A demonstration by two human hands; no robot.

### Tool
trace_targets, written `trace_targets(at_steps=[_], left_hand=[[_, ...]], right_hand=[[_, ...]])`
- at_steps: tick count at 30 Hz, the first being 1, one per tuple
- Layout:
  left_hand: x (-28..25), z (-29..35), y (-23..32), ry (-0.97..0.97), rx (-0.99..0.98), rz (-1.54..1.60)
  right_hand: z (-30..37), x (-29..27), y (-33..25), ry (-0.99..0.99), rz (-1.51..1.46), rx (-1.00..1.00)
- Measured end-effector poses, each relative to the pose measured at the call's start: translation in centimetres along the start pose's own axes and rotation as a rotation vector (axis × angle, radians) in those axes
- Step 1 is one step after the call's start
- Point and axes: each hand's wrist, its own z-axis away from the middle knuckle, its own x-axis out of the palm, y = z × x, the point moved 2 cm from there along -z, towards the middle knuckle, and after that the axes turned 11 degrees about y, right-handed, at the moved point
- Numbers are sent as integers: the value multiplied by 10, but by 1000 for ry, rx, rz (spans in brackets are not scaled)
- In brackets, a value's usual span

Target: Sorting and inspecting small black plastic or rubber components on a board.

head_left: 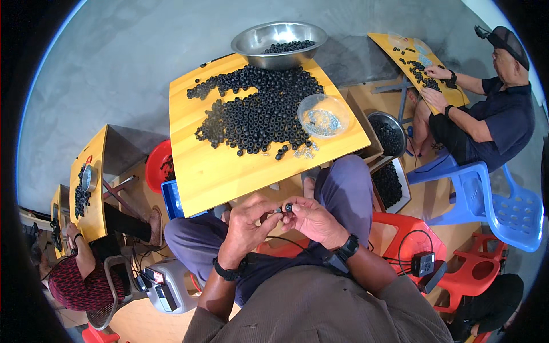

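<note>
Above my lap, just off the table's near edge, my two hands meet. My right hand (317, 222) pinches a small black ring-shaped part (288, 207) between thumb and fingertips. Close beside it, the fingertips of my left hand (247, 222) are closed on a tiny piece (278, 210), too small to name. On the yellow wooden table (191, 171) spreads a large heap of similar black parts (257, 117). A clear plastic tub (345, 108) at the heap's right holds small shiny pieces (321, 124), and a few more lie (307, 151) in front of it.
A steel basin (243, 50) with black parts stands at the table's far edge. Boxes of black parts (388, 186) sit at the right. A red basin (155, 166) lies left. Co-workers (503, 114) sit at other tables; blue (503, 200) and red chairs (469, 274) stand right.
</note>
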Motion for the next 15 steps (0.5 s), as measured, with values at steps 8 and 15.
trace_targets(at_steps=[8, 15], left_hand=[[2, 9, -4, 108, -187, 244], [10, 6, 4, 113, -53, 229]], right_hand=[[3, 4, 0, 4, 12, 36], [3, 5, 1, -13, 45, 18]])
